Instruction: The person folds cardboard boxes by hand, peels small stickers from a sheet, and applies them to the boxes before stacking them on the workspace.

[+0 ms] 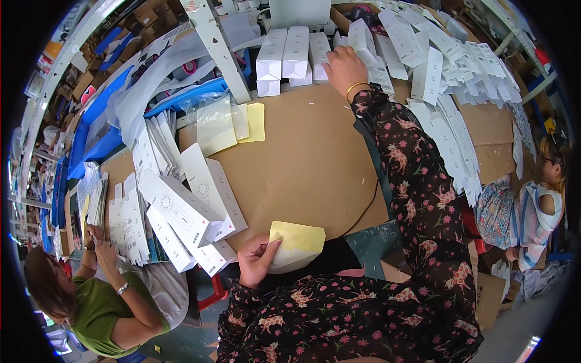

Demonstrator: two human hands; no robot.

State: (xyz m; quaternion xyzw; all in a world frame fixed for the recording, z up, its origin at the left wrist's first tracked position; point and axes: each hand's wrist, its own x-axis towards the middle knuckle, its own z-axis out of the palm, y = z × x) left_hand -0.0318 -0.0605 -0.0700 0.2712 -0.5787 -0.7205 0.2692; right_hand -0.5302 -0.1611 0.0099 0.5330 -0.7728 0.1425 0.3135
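Observation:
My left hand is closed on a yellow-and-white paper sheet, pinching its left edge between thumb and fingers over the near edge of the table. At the back of the table my right hand, with a gold bangle at the wrist, reaches in among upright white boxes. Its fingers touch or rest against a white box; the fingertips are partly hidden, so I cannot tell if they grip it. Left of this hand stand more white boxes, and a tilted white box leans just to its right.
Flat yellow sheets and a clear plastic bag lie on the brown cardboard surface. Printed white boxes pile up at left. Flattened white cartons lie at right. A metal post rises at back left. Other people sit on both sides.

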